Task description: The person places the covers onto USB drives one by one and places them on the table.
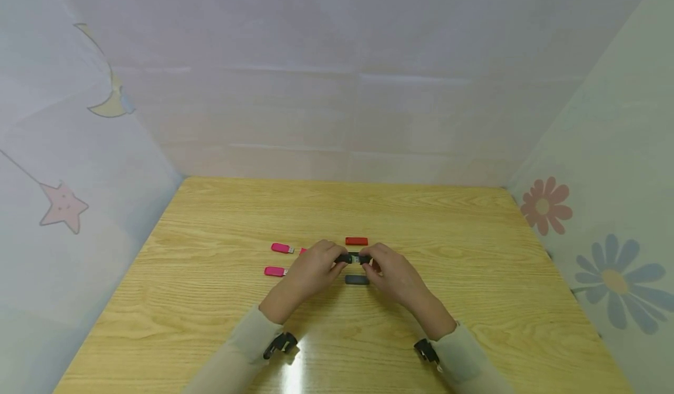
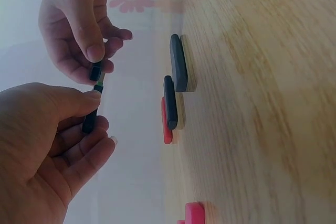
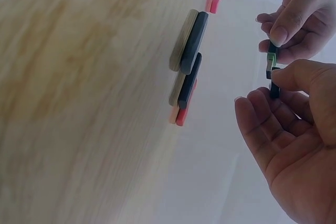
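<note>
Fingers [image 2: 73, 137] tight around black stick [image 2: 90, 120] and likely cap [image 2: 95, 72]

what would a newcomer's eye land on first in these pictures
Probably the left hand and right hand, holding a dark USB stick between them above the table. Next, the vivid pink sticks beside the left hand. Then the blue flower on the right-hand wall.

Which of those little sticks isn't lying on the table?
The black USB stick, held up between the left hand and right hand. The red stick, pink sticks, dark grey stick and second black stick lie on the table.
</note>
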A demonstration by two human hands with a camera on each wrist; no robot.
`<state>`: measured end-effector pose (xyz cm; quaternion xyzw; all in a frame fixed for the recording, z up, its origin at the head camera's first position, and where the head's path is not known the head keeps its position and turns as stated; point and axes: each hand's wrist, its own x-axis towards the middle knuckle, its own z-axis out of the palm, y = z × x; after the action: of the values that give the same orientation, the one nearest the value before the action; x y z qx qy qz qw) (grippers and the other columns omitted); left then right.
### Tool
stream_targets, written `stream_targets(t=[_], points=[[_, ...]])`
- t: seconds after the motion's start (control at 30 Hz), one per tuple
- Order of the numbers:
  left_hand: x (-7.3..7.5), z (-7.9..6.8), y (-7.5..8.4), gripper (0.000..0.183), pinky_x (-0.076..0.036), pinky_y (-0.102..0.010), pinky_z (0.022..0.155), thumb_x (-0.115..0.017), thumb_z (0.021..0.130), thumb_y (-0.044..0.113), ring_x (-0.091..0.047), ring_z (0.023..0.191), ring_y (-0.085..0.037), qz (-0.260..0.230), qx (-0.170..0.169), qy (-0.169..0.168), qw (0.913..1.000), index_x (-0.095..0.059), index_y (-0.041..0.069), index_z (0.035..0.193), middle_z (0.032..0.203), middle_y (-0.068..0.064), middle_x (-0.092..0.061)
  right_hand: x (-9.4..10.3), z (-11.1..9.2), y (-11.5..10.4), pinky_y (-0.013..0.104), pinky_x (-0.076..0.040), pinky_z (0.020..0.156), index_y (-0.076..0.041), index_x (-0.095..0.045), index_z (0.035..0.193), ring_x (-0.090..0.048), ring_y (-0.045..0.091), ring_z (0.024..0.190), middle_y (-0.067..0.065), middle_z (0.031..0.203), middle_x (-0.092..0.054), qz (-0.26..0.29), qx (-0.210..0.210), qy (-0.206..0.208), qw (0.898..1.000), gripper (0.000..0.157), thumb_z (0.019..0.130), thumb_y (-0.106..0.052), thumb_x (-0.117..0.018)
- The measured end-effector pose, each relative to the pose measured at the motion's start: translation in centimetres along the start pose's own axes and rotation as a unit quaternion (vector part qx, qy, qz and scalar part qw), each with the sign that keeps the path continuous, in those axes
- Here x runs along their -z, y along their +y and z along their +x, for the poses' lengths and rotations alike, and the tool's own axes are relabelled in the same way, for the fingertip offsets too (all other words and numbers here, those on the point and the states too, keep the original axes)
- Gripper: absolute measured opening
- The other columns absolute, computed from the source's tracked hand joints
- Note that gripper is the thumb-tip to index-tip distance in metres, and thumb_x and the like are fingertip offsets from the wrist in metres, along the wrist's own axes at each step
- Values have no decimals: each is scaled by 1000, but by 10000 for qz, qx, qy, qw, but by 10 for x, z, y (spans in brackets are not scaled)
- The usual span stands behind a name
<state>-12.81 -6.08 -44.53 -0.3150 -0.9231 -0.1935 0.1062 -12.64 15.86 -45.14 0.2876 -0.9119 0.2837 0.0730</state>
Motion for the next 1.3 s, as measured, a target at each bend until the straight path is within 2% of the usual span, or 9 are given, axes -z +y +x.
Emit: stream_targets(t=[0.73, 0.93, 1.3], points=[[-1, 0, -1, 16, -57, -24, 76, -75, 94, 18, -65, 92, -13, 5, -153, 98, 9998, -72, 8, 106, 101, -2, -71, -2, 0, 1, 20, -50, 62, -9, -70, 113, -56, 6, 74, -1, 102, -66, 34, -58, -33, 10000, 21, 93, -8, -72], [-2, 0, 0, 15, -57, -24, 78, -75, 94, 19, -65, 93, -14, 14, -238, 135, 9996, -72, 9, 105, 101, -2, -72, -2, 0, 0, 19, -49, 61, -9, -70, 114, -55, 5, 74, -2, 102, -66, 49, 58, -35, 10000, 21, 93, -8, -72], [-3, 1, 0, 14, -57, -24, 79, -73, 95, 19, -65, 94, -12, 47, -206, 79, 9997, -72, 10, 105, 101, 0, -71, -3, 0, -1, 19, -48, 60, -9, -70, 113, -54, 7, 73, -2, 101, -65, 58, 12, -27, 10000, 21, 92, -9, -73]])
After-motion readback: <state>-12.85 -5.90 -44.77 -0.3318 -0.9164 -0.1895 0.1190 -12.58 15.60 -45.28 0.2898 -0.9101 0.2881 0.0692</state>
